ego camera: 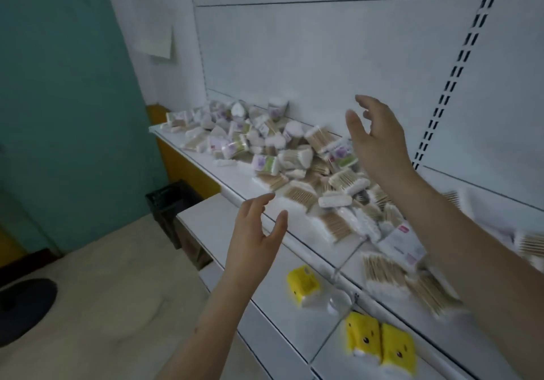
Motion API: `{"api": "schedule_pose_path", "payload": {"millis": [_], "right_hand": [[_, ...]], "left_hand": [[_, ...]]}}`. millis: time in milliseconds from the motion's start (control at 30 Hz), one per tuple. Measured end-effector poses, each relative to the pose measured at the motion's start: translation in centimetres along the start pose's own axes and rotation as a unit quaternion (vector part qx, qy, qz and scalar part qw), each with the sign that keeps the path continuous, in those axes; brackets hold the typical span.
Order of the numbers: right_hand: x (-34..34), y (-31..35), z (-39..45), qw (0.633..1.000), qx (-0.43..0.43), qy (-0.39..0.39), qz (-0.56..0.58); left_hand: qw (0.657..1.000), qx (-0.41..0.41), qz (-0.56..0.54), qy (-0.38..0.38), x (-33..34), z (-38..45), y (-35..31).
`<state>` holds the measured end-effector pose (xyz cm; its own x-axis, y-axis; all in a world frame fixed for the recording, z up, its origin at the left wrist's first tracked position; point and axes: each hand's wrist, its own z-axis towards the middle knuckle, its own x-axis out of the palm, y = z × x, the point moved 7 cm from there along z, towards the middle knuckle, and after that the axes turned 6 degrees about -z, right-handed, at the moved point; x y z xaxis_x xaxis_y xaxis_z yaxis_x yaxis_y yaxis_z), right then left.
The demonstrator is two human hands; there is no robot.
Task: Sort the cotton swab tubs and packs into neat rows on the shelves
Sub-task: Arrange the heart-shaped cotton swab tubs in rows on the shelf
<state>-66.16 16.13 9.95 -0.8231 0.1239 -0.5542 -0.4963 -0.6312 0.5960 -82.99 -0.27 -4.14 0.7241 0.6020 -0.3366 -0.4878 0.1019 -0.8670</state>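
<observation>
Shelf edge (235,194) between spread hands (256,232)

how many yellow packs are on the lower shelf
3. One yellow pack lies alone left of the wire divider; two more sit side by side nearer the camera. Others may lie out of frame.

A jumbled heap of cotton swab packs (297,170) and small round tubs (277,108) lay scattered along a white shelf (235,173), tipped at all angles and overlapping. Clear packs showed wooden sticks with white tips; some tubs carried purple and green labels.
</observation>
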Motion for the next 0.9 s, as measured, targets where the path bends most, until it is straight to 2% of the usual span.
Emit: {"api": "schedule_pose_path", "payload": {"millis": [133,367,500,600,700,900], "right_hand": [[2.3,-1.1,1.3,0.997,0.037,-0.005,-0.062],[7.5,-6.6,4.1,0.975,0.113,0.064,-0.182],[9.4,-10.8,6.1,0.957,0.164,0.101,-0.215],[10.6,-12.6,6.9,0.95,0.15,0.144,-0.233],[11.9,-13.5,7.1,0.941,0.121,0.165,-0.268],[12.4,-13.4,7.4,0.928,0.125,0.157,-0.313]], "left_hand": [[1.0,0.017,0.002,0.025,-0.9,4.3,2.0],[0.996,0.056,0.038,0.053,0.6,11.3,5.9],[0.983,0.152,0.097,0.042,2.7,16.0,6.2],[0.957,0.235,0.158,0.064,5.3,19.0,6.2],[0.94,0.267,0.182,0.109,7.6,20.8,6.6],[0.927,0.316,0.143,0.144,8.7,22.6,6.8]]}}
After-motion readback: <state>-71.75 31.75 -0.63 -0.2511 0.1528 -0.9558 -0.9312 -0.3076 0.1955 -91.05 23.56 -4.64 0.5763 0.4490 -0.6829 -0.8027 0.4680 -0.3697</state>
